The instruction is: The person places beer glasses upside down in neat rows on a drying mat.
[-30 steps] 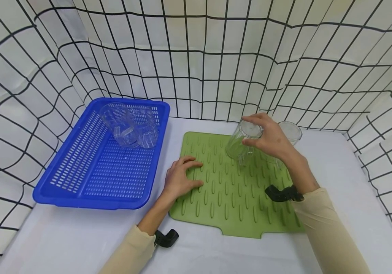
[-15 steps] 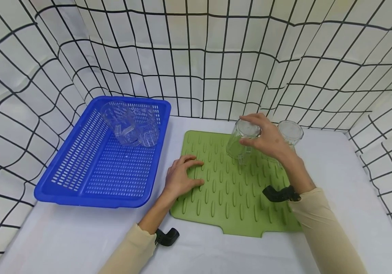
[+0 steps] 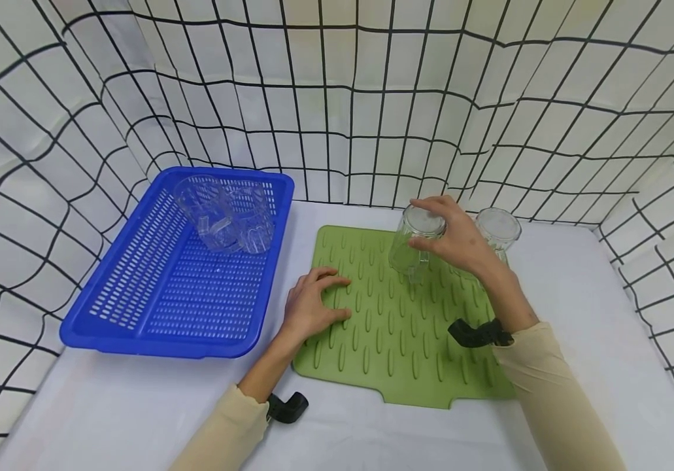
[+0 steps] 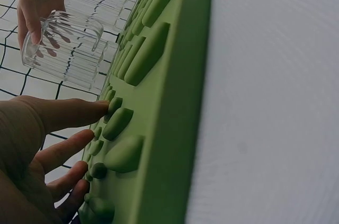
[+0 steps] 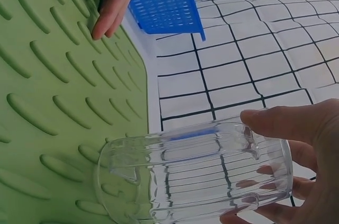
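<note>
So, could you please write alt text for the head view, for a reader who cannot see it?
A person's right hand holds a glass mug by its base, upside down on a green ridged mat, with a second upturned mug farther right. The left hand, holding nothing, is at the mat's left edge; farther left, a blue basket contains clear glassware.

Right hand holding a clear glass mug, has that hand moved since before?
Yes. In the head view, the right hand shifted slightly left, judged against the flat, bumpy green mat.
</note>
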Demonstrator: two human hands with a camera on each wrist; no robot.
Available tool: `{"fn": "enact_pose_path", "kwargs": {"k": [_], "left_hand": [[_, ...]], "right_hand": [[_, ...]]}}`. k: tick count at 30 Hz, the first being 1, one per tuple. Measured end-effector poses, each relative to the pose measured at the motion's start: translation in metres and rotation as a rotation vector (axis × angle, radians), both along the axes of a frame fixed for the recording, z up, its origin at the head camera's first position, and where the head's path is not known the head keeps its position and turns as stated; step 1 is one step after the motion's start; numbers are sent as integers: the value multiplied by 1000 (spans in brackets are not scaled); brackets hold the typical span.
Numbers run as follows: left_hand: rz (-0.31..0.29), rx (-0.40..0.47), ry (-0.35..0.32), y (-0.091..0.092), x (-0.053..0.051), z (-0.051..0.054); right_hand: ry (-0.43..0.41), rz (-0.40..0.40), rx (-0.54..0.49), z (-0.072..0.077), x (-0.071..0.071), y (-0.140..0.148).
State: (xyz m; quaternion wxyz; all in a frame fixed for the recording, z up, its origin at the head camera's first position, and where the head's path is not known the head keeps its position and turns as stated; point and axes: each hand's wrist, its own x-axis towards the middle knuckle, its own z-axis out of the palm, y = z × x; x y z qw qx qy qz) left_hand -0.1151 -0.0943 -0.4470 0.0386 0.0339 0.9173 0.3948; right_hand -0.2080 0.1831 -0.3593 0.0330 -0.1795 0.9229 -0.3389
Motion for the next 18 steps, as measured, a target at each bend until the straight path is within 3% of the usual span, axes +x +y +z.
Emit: {"fn": "enact_pose_path", "kwargs": {"k": [18], "left_hand": [[0, 13, -3, 0, 1, -1]], "right_hand": [[5, -25, -38, -6, 2, -2]]}}
